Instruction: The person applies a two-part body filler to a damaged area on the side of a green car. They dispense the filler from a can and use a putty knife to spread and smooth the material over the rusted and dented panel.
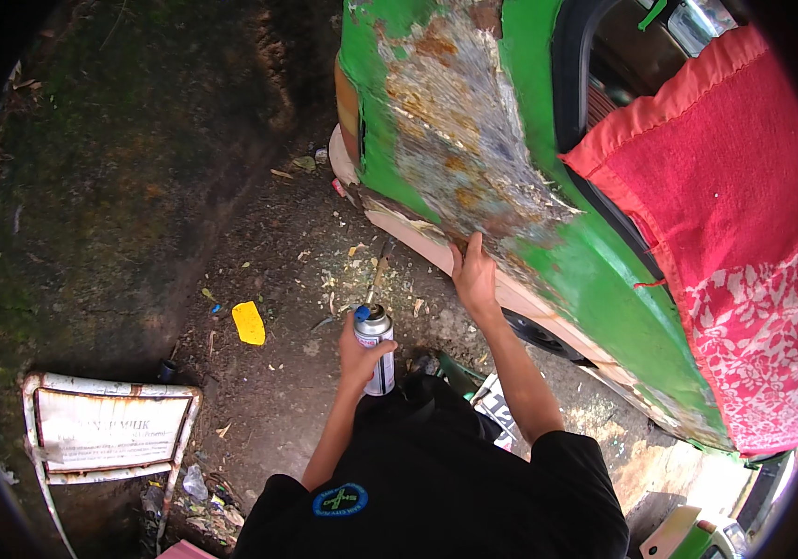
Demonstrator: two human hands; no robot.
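Note:
My left hand (358, 356) is wrapped around a silver spray can (376, 347) with a blue nozzle, held upright above the dirt ground. My right hand (473, 278) rests flat with fingers together against the lower edge of a green vehicle body panel (595, 279). Above that hand, the panel has a large sanded patch (459, 130) of bare, rusty metal and pale filler. A red cloth (734, 224) with a white flower pattern hangs over the vehicle's window opening to the right.
A yellow plastic scraper (249, 322) lies on the dirt left of the can. A thin stick-like tool (379, 268) lies among pale debris. A rusty white metal frame with a board (108, 430) stands at the lower left, litter beside it.

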